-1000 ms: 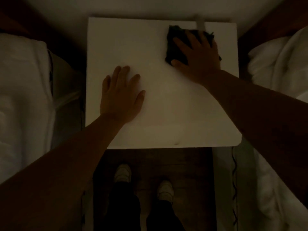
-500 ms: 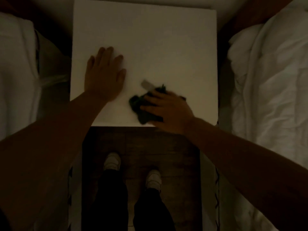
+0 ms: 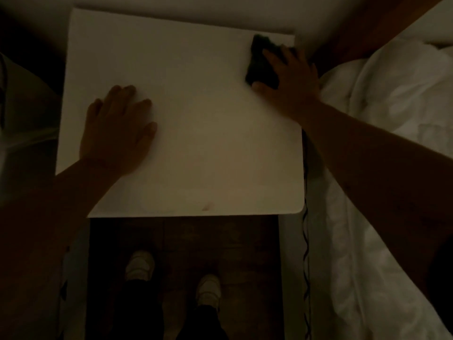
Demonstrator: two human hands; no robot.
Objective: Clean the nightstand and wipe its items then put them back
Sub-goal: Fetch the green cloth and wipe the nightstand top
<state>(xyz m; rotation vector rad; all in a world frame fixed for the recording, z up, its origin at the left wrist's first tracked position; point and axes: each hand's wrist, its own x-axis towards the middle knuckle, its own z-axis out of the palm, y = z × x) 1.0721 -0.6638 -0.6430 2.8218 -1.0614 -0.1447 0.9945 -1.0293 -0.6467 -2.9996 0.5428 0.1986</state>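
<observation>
A: Left side?
B: Pale bedding (image 3: 22,99) close against the nightstand (image 3: 208,143) at its left edge, with a dark gap between. Left hand (image 3: 115,133) flat on the top, near-left part, fingers straight and spread, gripping nothing. Forearm crossing the near-left corner.

A: Centre?
B: Bare white surface from the left hand across to the right side. Faint reddish smudge (image 3: 207,206) just inside the near edge. Far edge close under the wall (image 3: 196,13). Below the near edge, dark wooden floor (image 3: 232,241) and two light shoes (image 3: 139,265), well apart from the top.

A: Right side?
B: Dark cloth (image 3: 261,67) at the far-right corner, touching the far edge. Right hand (image 3: 291,82) pressing on it, fingers laid over the cloth, thumb at its near end; too dim to say whether curled around it. Rounded near-right corner. Thin dark cord (image 3: 305,241) hanging just beside the right edge. White duvet (image 3: 392,119) crowding that edge, under the right forearm.
</observation>
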